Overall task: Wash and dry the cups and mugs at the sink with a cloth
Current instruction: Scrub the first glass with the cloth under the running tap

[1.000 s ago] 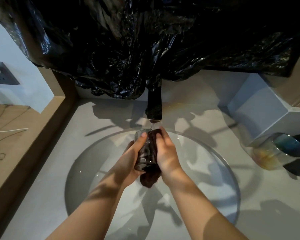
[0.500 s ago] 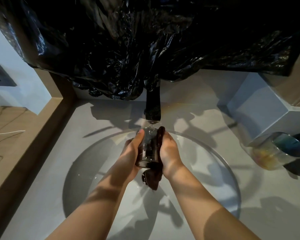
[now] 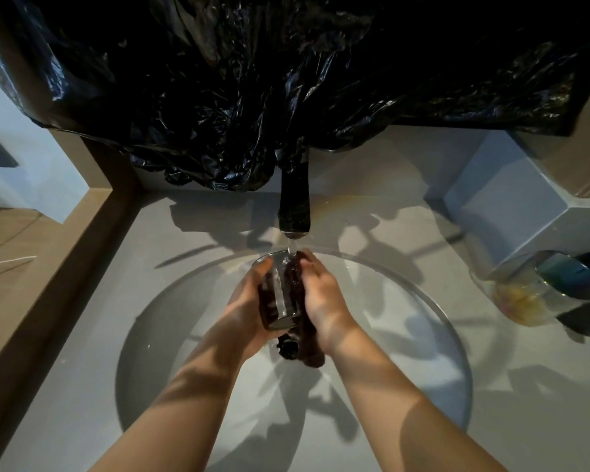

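I note mid-wash: left hand (image 3: pixel 247 303) grips glass tumbler (image 3: pixel 281 294), right hand (image 3: pixel 322 296) clutches dark cloth (image 3: pixel 309 349) against it; iridescent cup (image 3: pixel 539 291) apparently unwashed.

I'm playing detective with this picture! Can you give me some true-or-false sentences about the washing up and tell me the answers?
1. Water runs from the faucet onto the glass. True.
2. The left hand holds the glass. True.
3. The dark cloth lies on the counter. False: the right hand holds it against the glass.
4. The rainbow cup sits inside the sink. False: it is on the counter, right of the sink.
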Demonstrator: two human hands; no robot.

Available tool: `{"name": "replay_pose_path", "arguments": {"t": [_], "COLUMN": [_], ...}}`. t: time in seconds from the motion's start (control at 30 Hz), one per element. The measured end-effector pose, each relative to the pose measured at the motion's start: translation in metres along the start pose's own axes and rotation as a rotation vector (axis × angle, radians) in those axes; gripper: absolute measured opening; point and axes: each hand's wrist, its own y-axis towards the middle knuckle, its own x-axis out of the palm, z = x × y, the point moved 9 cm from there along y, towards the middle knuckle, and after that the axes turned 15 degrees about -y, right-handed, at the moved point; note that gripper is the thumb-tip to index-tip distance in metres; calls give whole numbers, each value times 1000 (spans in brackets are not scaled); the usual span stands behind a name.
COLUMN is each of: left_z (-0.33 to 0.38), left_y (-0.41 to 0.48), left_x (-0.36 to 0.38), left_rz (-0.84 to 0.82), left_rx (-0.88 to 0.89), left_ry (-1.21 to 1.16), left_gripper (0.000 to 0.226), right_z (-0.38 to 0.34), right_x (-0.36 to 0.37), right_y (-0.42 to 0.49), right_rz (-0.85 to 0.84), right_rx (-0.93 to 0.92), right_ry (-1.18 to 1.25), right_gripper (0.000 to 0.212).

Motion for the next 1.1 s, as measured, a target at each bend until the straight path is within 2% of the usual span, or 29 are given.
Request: {"name": "replay_pose_path", "arguments": {"t": [0.1,0.17,0.27,0.33,0.43,0.53,0.6,0.7,0.73,0.83,0.93,1.0,1.07,1.1], "left_z": [3,4,2,5,9,13,13,12,12,13,11,8,6,4], "left_y": [1,-2,-6,-6,-5,-4,-6,-9,-10,-4,-5,-6,-8,-8], "left_x": [5,7,14,17,14,12,10,14,15,12,13,10,9,10], "left_rz": [26,-2,-86,-86,-32,-52,-54,-63,-29,48,14,-22,-47,-59], "left_rx": [-3,27,19,28,5,77,110,138,129,85,49,45,43,28], "left_ry": [60,21,-9,24,17,67,36,1,22,73,74,16,-58,-81], "left_gripper": [54,49,49,49,54,66,66,44,45,53,56,55,53,52], "right_z": [-7,-11,-2,-2,-8,-12,-16,-14,-13,-18,-18,-20,-18,-11], "right_x": [12,6,-8,-5,4,15,5,-8,-9,-8,-7,-14,-24,-26], "right_y": [-14,-14,-1,-1,-8,-21,-17,-7,-8,-22,-30,-27,-22,-16], "right_rz": [-37,-2,3,-17,34,0,19,40,57,105,113,119,160,192], "right_rx": [-143,-188,19,69,-82,-196,-232,-52,-22,-102,-181,-192,-139,-78], "right_ry": [-165,-183,139,209,10,-143,-133,114,145,19,-61,91,351,395], "right_gripper": [44,43,33,37,40,50,44,34,34,37,37,39,39,38]}}
